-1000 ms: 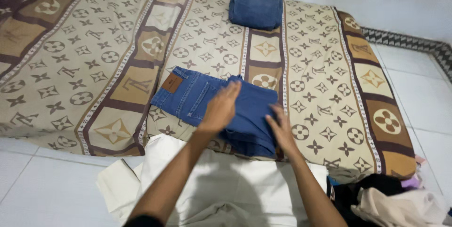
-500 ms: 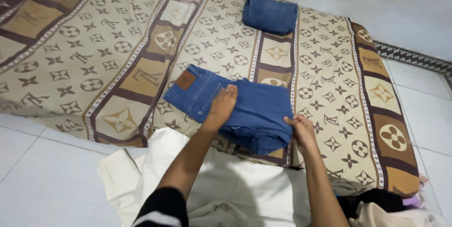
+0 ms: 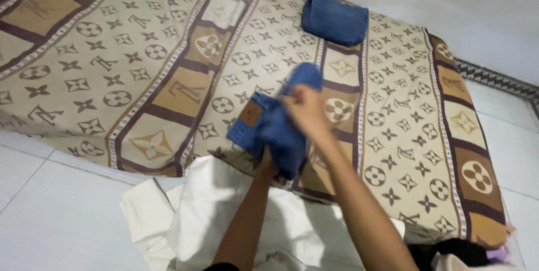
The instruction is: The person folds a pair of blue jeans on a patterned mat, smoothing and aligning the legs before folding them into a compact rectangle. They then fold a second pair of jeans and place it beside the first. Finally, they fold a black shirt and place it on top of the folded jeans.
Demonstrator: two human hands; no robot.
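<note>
1. Two hands now meet on the blue denim jeans with the brown leather waistband patch (image 3: 268,128), which lie on the near edge of the beige and brown patterned mattress cover (image 3: 140,69). Half a second ago the jeans lay spread wide as a flat rectangle; now they are a much narrower bundle, so you have brought the right-hand portion over toward the left.

2. Your right hand (image 3: 303,111) has crossed from the jeans' right edge to the top of the bundle. It closes around the lifted blue fold, whose end sticks up on the far side of your knuckles. The picture is blurred by motion, so finger detail is soft.

3. Your left hand (image 3: 268,161) has slipped from on top of the denim to the near underside of the bundle. Most of it is hidden by cloth; I cannot tell whether it grips or only props the fabric.

4. By my judgement, the fold is midway: the flap is raised and not yet laid flat, and the patch still shows at the left.

5. One finished blue denim folded bundle (image 3: 334,22) sits well apart at the far edge of the mattress cover, unchanged.

6. White cloth (image 3: 213,215) lies on the pale tiled floor (image 3: 50,209) just beneath your forearms, and dark and pale garments (image 3: 460,254) pile at the near right.
</note>
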